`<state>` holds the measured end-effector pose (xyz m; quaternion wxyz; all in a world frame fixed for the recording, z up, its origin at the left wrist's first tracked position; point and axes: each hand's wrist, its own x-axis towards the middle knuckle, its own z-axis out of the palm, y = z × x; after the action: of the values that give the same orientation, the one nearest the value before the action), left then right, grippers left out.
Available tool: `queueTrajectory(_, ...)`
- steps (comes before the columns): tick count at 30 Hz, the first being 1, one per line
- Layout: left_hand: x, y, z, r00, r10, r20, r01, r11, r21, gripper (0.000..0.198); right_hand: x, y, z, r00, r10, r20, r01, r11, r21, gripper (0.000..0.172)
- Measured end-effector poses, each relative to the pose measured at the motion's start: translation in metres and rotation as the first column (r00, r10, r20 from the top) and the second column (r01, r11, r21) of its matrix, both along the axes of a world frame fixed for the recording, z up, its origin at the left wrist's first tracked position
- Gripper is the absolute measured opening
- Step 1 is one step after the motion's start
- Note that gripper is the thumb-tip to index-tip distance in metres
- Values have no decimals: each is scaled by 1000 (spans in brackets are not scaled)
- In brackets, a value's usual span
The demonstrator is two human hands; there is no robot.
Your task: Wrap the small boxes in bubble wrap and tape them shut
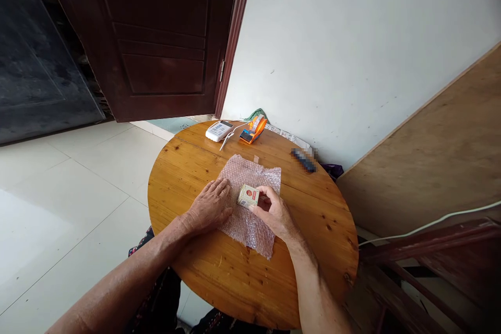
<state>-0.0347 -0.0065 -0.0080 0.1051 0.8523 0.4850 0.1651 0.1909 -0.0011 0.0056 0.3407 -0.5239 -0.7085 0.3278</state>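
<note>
A sheet of bubble wrap [250, 175] lies spread on the round wooden table [219, 271]. My left hand [211, 206] rests flat on the sheet's left edge, fingers stretched out. My right hand [274, 211] pinches a small cream box with a red mark [248, 196] and holds it on the middle of the bubble wrap.
At the table's far edge sit a white device with a cord [219, 130], an orange tape dispenser [253, 130] and a dark blurred object [303, 160]. A white wall stands behind, a dark wooden door [156, 36] at left, a plywood board [438, 156] at right.
</note>
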Motion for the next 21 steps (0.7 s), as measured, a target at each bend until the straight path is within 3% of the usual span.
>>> queueTrajectory(5,-8,-9,23,997,-2,78,1,1000,16,45,-2,0,-4,999,-26,36,24,998,56,31)
queueTrajectory(10,-14,-36,52,984,-176,-35,178,982,57,21,-4,-2,-2,999,-24,23,23,998,65,31)
queueTrajectory(14,-9,-40,43,958,-220,-186,231,972,39,5,-5,-3,0,999,-44,20,43,999,29,31)
queueTrajectory(18,-2,-33,27,939,-272,-210,300,948,110,10,-7,-4,0,1000,-27,2,27,999,37,32)
queueTrajectory(21,1,-26,37,948,-291,-129,305,945,115,10,-5,-4,2,999,-22,-30,22,1000,10,45)
